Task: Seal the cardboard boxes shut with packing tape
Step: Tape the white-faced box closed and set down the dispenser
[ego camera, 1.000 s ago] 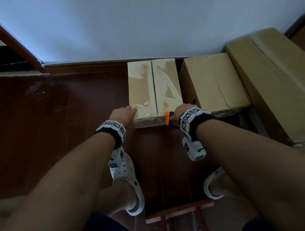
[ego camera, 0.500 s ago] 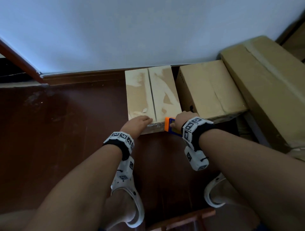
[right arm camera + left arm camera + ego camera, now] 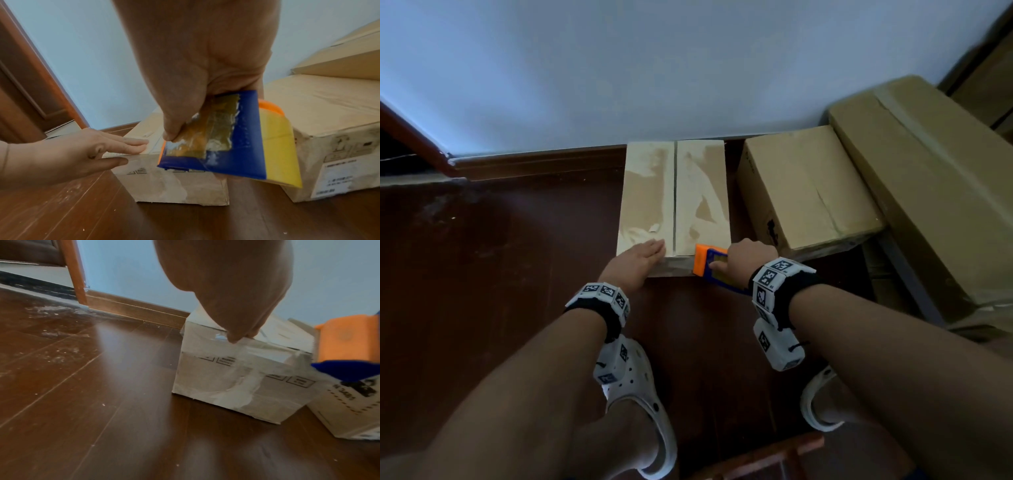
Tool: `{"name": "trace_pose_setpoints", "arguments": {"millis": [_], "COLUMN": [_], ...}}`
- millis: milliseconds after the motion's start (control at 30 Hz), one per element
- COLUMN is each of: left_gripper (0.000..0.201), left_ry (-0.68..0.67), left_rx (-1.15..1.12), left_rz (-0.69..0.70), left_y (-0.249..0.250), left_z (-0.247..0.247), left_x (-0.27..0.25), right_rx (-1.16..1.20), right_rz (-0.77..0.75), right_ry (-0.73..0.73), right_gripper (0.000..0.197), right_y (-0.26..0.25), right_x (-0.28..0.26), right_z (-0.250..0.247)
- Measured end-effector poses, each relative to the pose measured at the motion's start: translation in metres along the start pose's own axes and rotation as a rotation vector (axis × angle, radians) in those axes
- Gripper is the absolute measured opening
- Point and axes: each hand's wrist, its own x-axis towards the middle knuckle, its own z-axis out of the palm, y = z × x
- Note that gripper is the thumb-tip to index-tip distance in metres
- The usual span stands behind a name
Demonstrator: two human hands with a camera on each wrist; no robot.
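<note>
A small cardboard box [image 3: 674,195] stands on the dark wood floor against the wall, its two top flaps meeting at a centre seam, with old tape on its front face [image 3: 236,382]. My left hand [image 3: 643,258] lies flat with straight fingers on the box's near top edge, left of the seam [image 3: 131,146]. My right hand [image 3: 743,260] grips a blue and orange tape dispenser [image 3: 709,265] at the box's near right corner. The dispenser [image 3: 228,138] carries a yellow tape roll, with my thumb on its blue side plate.
A second closed cardboard box [image 3: 808,192] sits just right of the small one, and a long larger box [image 3: 928,192] lies further right. A door frame [image 3: 410,137] stands at the far left. My feet in white clogs [image 3: 633,404] are below, near a wooden piece [image 3: 756,459].
My left hand slid right along the box's near edge toward the centre seam. The right hand with the dispenser stayed at the near right corner. The view shifted slightly.
</note>
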Motion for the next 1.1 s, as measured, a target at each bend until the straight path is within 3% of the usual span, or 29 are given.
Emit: {"name": "trace_pose_setpoints", "arguments": {"millis": [233,367,533,633,767,900,1100], "left_gripper": [0.029,0.030,0.029,0.014,0.018,0.007,0.023], "left_ry": [0.238,0.213,0.146,0.166,0.203,0.279,0.288], "left_rx": [-0.099,-0.190,-0.065,-0.052,-0.099,-0.113,-0.156], "left_rz": [0.017,0.001,-0.039,-0.034,-0.010,0.009,-0.027], "left_y": [0.029,0.033,0.035,0.040,0.035,0.033,0.033], "left_z": [0.006,0.010,0.007,0.004,0.002,0.004,0.003], "left_x": [0.012,0.021,0.028,0.033,0.037,0.034,0.035], "right_rx": [0.014,-0.006,-0.014,-0.012,-0.011,-0.024,-0.029], "right_rz": [-0.006,-0.016,-0.024,-0.015,-0.029,-0.045,-0.057], "right_ry": [-0.005,0.012,0.029,0.025,0.036,0.034,0.045], "right_gripper": [0.055,0.056,0.056,0.056,0.056,0.057,0.059], "right_y": [0.008,0.011,0.014,0.016,0.020,0.022,0.025], "right_x": [0.002,0.003,0.004,0.006,0.009,0.011,0.006], "right_z": [0.000,0.003,0.006,0.008,0.005,0.003,0.004]}}
